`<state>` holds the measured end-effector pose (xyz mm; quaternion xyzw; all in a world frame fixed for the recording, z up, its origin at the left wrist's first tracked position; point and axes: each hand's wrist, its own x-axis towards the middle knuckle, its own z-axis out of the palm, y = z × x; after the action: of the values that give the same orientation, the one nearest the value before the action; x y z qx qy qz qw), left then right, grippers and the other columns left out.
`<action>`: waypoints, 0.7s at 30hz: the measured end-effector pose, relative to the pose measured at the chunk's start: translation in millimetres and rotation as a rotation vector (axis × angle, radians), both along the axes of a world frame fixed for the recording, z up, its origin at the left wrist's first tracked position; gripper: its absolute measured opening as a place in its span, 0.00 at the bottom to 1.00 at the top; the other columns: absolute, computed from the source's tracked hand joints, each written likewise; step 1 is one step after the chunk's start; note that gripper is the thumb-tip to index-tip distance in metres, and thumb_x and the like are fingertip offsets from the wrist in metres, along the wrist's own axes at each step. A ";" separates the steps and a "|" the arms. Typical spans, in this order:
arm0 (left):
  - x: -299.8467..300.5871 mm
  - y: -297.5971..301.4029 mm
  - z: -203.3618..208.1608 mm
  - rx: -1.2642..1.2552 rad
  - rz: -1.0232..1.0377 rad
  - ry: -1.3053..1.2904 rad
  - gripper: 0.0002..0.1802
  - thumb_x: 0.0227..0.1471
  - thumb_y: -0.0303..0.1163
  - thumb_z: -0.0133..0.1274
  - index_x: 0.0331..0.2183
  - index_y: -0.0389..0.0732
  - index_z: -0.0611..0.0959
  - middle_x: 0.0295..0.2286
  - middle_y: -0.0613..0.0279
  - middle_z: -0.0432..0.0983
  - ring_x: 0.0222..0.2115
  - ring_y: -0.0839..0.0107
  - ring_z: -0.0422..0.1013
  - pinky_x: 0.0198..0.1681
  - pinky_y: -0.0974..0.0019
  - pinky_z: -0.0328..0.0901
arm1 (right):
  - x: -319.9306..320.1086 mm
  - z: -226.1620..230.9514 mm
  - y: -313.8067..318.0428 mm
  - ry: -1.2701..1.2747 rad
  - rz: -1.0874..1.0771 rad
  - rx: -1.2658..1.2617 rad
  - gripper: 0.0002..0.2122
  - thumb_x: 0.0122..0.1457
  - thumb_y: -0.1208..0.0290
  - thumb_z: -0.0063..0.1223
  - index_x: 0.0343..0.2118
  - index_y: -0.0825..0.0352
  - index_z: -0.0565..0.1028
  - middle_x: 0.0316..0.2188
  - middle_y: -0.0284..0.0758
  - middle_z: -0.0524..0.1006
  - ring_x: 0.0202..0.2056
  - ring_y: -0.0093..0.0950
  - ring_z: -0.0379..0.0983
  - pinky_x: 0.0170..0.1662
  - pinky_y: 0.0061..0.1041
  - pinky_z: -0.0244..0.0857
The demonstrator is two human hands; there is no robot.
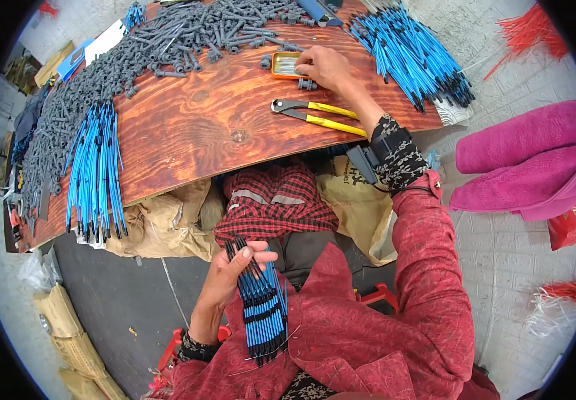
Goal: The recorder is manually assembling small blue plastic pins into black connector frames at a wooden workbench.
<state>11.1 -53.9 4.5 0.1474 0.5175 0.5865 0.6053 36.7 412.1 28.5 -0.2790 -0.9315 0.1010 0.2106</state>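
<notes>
Many blue rods [264, 321] gripped in left hand [230, 268], lower centre; right hand [329, 69] curled at orange tray [285, 77], upper centre, hold unclear; a knock could spill pins [285, 66].

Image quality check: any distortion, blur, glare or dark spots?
Head view: fisheye bend, table edge bowed, corners black; head view: left hand, blue rods in it and right hand show no obvious motion blur; head view: white paper looks bright, near washed out; head view: shade beneath the table hides detail.
</notes>
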 end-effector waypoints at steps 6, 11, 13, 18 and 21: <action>-1.7 1.3 3.4 -0.037 -0.010 -0.011 0.24 0.64 0.42 0.52 0.51 0.32 0.77 0.37 0.53 0.84 0.32 0.76 0.77 0.37 0.71 0.74 | -5.5 5.2 -1.2 -0.056 -0.010 0.018 0.07 0.54 0.62 0.59 0.31 0.54 0.85 0.31 0.33 0.83 0.37 0.38 0.79 0.40 0.42 0.71; -1.1 1.4 4.3 -0.032 -0.026 -0.019 0.24 0.64 0.43 0.52 0.51 0.32 0.77 0.38 0.53 0.84 0.32 0.76 0.77 0.37 0.71 0.74 | 5.6 3.6 0.3 0.081 -0.023 0.100 0.07 0.54 0.59 0.61 0.31 0.54 0.85 0.30 0.32 0.83 0.37 0.37 0.80 0.39 0.41 0.71; -0.7 1.4 2.9 -0.021 -0.033 -0.028 0.24 0.64 0.43 0.52 0.51 0.32 0.77 0.38 0.52 0.84 0.32 0.75 0.77 0.37 0.70 0.74 | 8.7 1.9 0.8 0.112 -0.042 0.154 0.09 0.55 0.57 0.62 0.30 0.55 0.85 0.30 0.32 0.82 0.36 0.38 0.79 0.38 0.42 0.71; 0.1 2.1 0.4 -0.046 -0.033 -0.009 0.25 0.64 0.43 0.52 0.51 0.32 0.77 0.38 0.52 0.84 0.33 0.75 0.77 0.37 0.70 0.73 | 7.7 -7.9 14.7 0.120 -0.016 0.150 0.11 0.55 0.54 0.61 0.34 0.56 0.84 0.32 0.35 0.82 0.36 0.41 0.79 0.38 0.44 0.71; 1.6 1.1 1.3 -0.039 -0.036 -0.001 0.25 0.63 0.43 0.53 0.52 0.32 0.77 0.38 0.52 0.84 0.33 0.75 0.77 0.38 0.70 0.73 | 11.8 -4.0 5.7 0.200 0.014 0.198 0.11 0.58 0.59 0.59 0.36 0.60 0.83 0.33 0.37 0.82 0.36 0.39 0.80 0.39 0.39 0.72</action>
<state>12.8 -52.8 5.8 0.1445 0.5258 0.5654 0.6188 48.5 417.9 24.5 -0.2388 -0.9132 0.0375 0.3281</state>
